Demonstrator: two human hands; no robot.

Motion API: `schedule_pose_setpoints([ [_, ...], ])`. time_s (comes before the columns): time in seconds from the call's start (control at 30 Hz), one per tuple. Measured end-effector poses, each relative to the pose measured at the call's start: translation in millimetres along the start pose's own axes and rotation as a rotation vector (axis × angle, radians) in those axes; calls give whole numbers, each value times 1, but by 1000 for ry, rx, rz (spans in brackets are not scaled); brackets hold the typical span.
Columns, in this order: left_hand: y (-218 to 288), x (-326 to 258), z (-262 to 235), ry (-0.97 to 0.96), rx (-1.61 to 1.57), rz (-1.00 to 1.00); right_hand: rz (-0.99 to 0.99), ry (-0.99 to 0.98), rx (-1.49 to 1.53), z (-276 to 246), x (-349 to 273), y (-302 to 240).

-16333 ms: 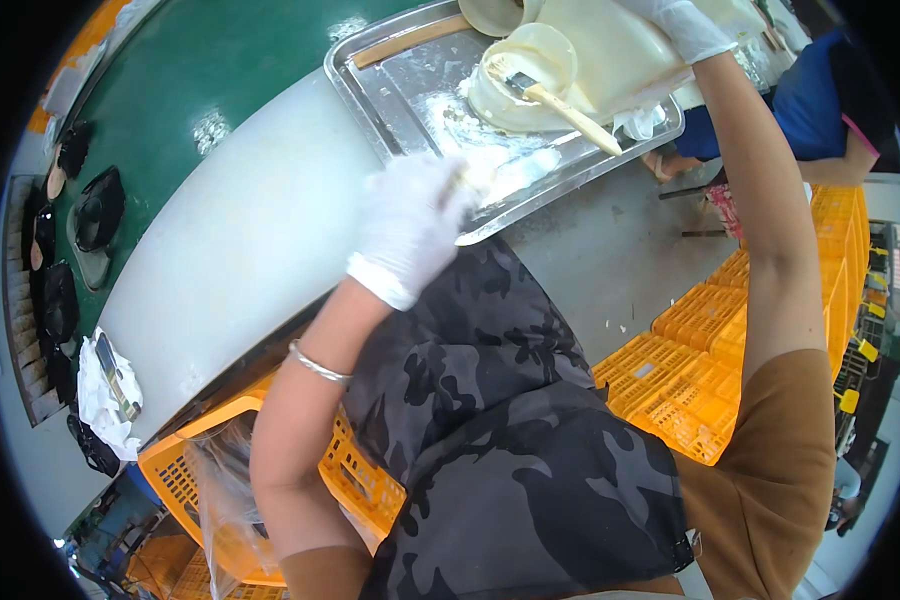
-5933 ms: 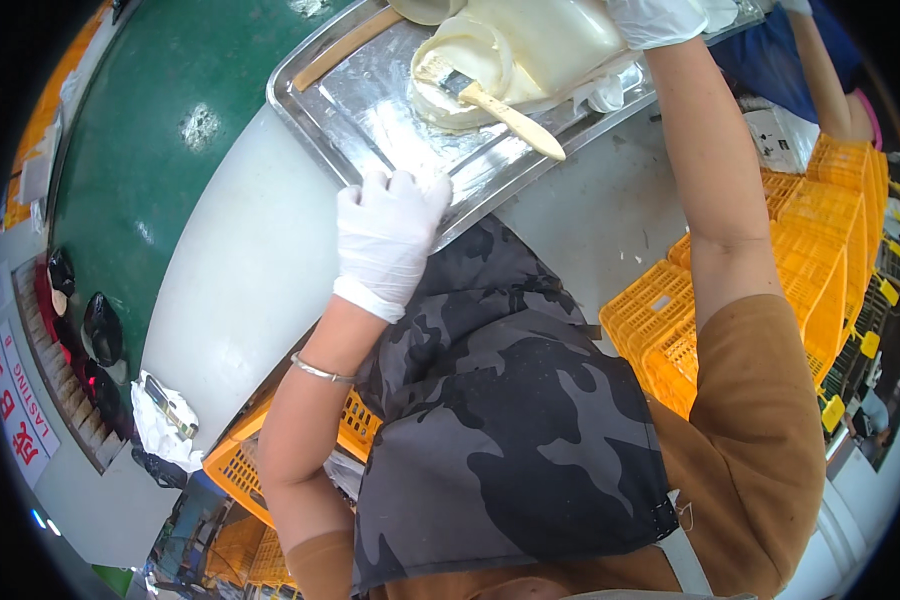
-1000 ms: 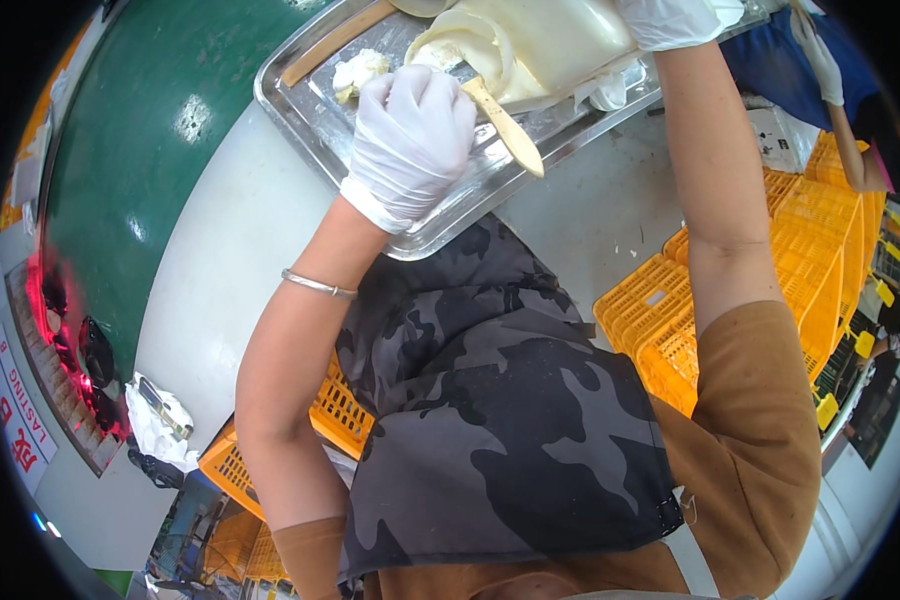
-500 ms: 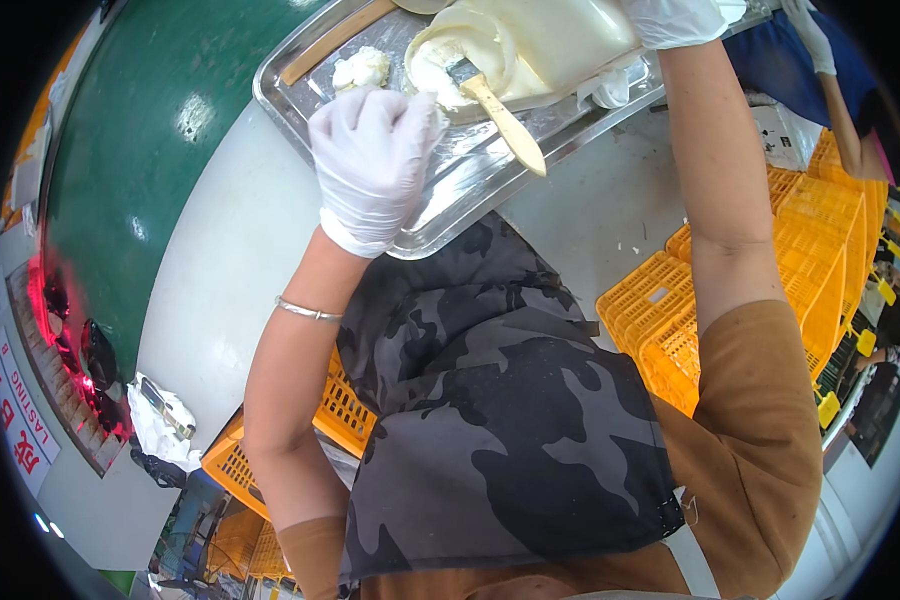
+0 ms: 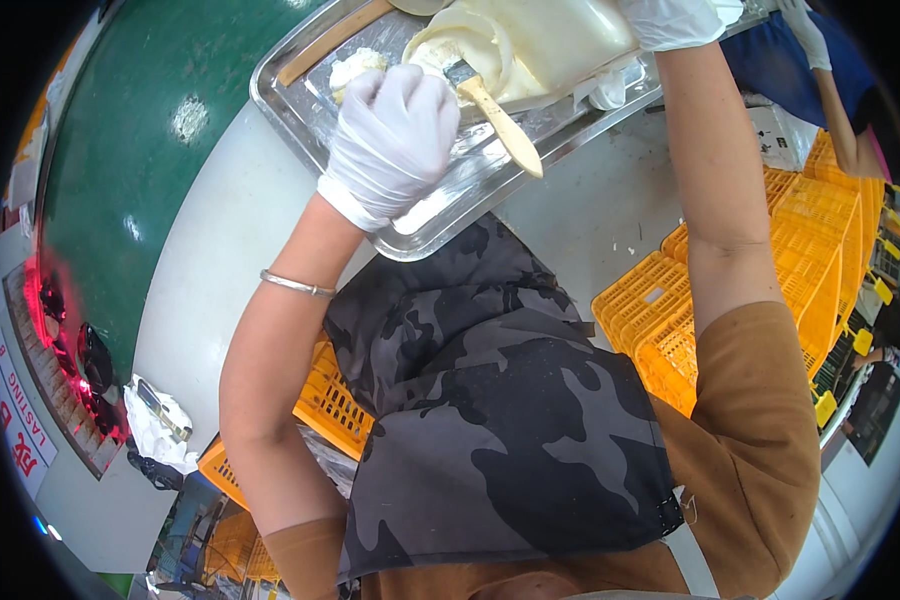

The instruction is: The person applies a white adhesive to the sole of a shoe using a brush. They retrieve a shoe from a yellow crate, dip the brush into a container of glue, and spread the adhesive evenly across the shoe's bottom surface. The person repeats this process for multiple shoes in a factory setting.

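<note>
A shiny metal tray (image 5: 425,232) holds a translucent whitish plastic container (image 5: 580,45) lying on its side, with thick cream-white paste in its round mouth. A flat brush with a pale wooden handle (image 5: 505,130) leans out of that mouth, its bristles at the paste. My left hand (image 5: 395,140), in a white glove, is over the tray beside the mouth, apart from the brush handle. Its fingers are curled closed; whatever they hold is hidden. My right hand (image 5: 673,18), also gloved, is at the container's far right end, its fingers cut off by the upper edge.
A white lump (image 5: 355,70) and a wooden strip (image 5: 332,42) lie in the tray. The green conveyor belt (image 5: 160,130) runs at left. Orange crates (image 5: 650,310) stand at right. A crumpled white bag (image 5: 160,425) sits at lower left. Another person's gloved hand (image 5: 805,35) shows at upper right.
My left hand has shifted right and slightly up towards the container's mouth, now partly covering the white lump. The brush, container and right hand look much the same.
</note>
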State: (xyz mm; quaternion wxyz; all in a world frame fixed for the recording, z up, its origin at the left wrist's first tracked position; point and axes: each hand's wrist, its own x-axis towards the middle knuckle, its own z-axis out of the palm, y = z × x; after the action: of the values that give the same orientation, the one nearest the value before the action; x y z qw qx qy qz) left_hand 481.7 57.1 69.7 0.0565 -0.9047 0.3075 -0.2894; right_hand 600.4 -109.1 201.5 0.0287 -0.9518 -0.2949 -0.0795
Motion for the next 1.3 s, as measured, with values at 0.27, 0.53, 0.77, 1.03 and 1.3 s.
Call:
schedule_pose_setpoints([
  [0.27, -20, -8, 3, 147, -29, -134, 12, -46, 11, 1, 6, 7],
  [0.53, -52, -44, -18, 98, 14, -337, -25, -75, 49, 4, 11, 1],
  [0.77, -84, -87, -19, 21, 137, -432, 16, -82, 67, 5, 10, 14],
  [1.03, -153, -130, -15, 10, 340, -638, 9, -60, 13, 0, 11, 6],
  [1.3, -231, -195, -61, -131, 445, -1030, -51, -18, 56, 2, 12, 6],
])
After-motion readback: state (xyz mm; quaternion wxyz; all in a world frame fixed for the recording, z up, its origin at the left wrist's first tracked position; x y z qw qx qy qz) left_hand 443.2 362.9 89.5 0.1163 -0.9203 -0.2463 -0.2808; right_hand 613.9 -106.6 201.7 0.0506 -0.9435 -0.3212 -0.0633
